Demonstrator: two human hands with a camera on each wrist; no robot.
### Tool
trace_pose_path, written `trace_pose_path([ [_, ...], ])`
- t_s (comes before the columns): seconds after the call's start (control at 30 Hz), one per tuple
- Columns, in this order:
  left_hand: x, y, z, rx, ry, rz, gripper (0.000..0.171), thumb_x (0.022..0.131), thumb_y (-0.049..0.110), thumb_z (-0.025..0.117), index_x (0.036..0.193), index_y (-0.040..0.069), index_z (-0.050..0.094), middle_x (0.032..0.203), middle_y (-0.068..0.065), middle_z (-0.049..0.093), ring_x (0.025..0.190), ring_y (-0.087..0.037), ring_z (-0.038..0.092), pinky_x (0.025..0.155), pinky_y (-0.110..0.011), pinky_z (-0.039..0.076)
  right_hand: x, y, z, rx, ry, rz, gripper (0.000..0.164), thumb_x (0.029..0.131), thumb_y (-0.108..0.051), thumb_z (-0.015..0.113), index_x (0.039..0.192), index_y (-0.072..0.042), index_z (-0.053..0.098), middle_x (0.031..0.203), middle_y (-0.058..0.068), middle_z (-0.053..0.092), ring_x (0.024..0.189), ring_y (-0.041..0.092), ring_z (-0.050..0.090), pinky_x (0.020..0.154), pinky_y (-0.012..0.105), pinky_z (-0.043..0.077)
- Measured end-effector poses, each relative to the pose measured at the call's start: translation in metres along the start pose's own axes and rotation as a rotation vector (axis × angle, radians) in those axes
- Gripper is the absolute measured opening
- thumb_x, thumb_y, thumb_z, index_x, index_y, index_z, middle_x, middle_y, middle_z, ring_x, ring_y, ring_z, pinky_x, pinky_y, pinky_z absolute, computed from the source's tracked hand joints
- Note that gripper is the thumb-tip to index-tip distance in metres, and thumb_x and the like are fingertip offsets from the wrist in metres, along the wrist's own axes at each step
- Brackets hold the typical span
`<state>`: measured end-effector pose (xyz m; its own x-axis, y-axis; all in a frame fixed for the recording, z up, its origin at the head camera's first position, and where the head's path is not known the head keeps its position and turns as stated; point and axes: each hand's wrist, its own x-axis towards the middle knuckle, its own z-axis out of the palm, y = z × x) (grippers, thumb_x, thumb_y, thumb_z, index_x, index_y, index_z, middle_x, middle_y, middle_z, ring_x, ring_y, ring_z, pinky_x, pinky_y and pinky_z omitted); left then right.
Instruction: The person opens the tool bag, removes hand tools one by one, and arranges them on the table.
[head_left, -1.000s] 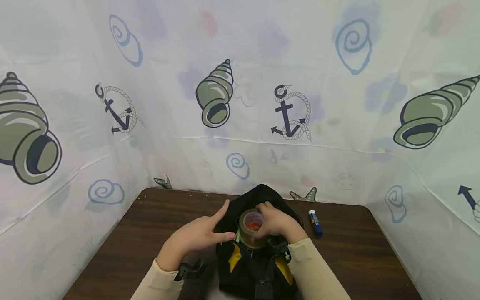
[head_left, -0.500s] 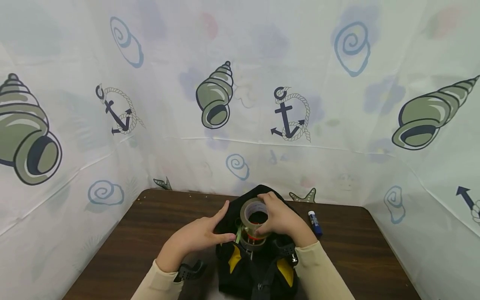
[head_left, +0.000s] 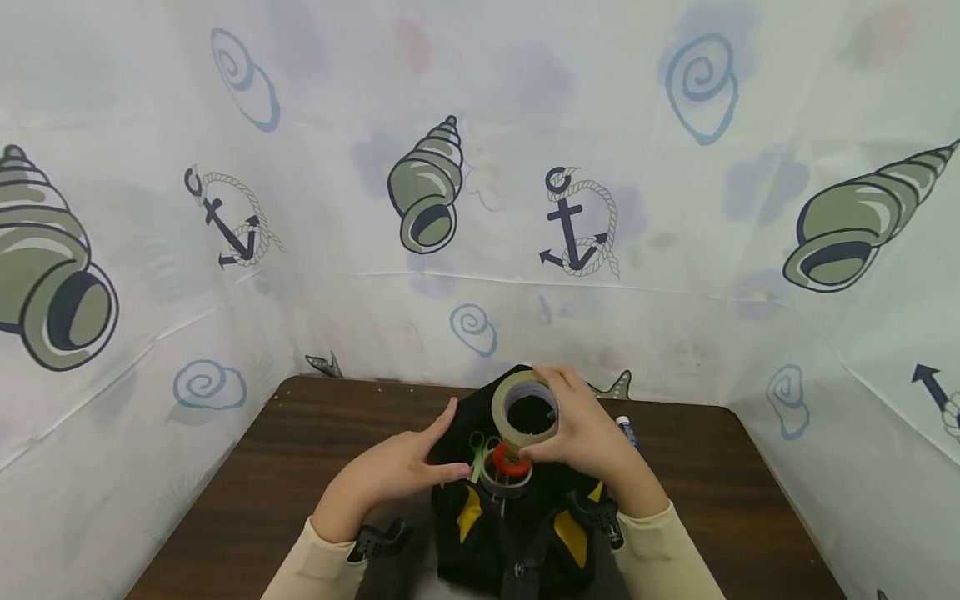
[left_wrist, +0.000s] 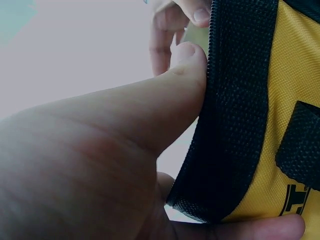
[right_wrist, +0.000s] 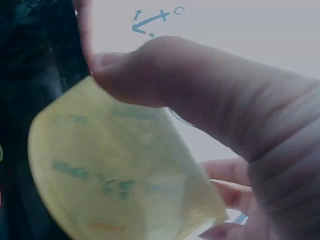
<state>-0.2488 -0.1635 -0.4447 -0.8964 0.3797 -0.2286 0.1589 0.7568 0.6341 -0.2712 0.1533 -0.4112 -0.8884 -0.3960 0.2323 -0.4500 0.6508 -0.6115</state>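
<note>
My right hand (head_left: 581, 425) grips a wide roll of yellowish packing tape (head_left: 504, 400), thumb on its near side and fingers at the far side. The roll is tilted over the mouth of a black and yellow fabric bag (head_left: 480, 550). In the right wrist view the tape (right_wrist: 115, 165) fills the middle beneath my thumb. My left hand (head_left: 401, 467) rests on the bag's left side with thumb and index finger spread; in the left wrist view the thumb touches the zipper edge (left_wrist: 212, 85). Scissors with green handles (head_left: 477, 446), a round red thing (head_left: 512, 460) and a greyish roll (head_left: 506, 485) show inside.
A blue glue stick with a white cap (head_left: 627, 427) lies right of the bag, partly hidden by my right hand. The brown table (head_left: 337, 425) meets a pale curtain (head_left: 337, 317) printed with shells and anchors along its back and sides.
My right hand has lifted the packing tape up and to the right out of the bag, uncovering the red thing, greyish roll and scissors. My left hand has stayed in place.
</note>
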Motion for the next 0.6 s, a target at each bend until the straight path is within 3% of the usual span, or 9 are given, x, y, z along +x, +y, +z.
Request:
trace_pose_path([
  [0.33,0.001,-0.002,0.000,0.011,0.011,0.003,0.105,0.096,0.076,0.068,0.174,0.048,0.003,0.158,-0.011,0.062,0.141,-0.036,0.065,0.115,-0.065,0.050,-0.013,0.005,-0.007,-0.086,0.165,-0.026,0.122,0.073,-0.040,0.104,0.171,-0.014,0.036,0.163,0.012,0.045,0.148,0.038,0.047,0.118,0.066,0.047],
  [0.6,0.002,-0.002,0.001,-0.003,-0.011,0.003,0.105,0.096,0.077,0.067,0.172,0.052,-0.001,0.160,-0.009,0.061,0.142,-0.034,0.064,0.116,-0.064,0.049,-0.032,0.034,-0.011,-0.130,0.366,-0.111,0.122,0.064,-0.032,0.109,0.165,-0.010,0.046,0.152,0.017,0.049,0.136,0.040,0.051,0.110,0.069,0.050],
])
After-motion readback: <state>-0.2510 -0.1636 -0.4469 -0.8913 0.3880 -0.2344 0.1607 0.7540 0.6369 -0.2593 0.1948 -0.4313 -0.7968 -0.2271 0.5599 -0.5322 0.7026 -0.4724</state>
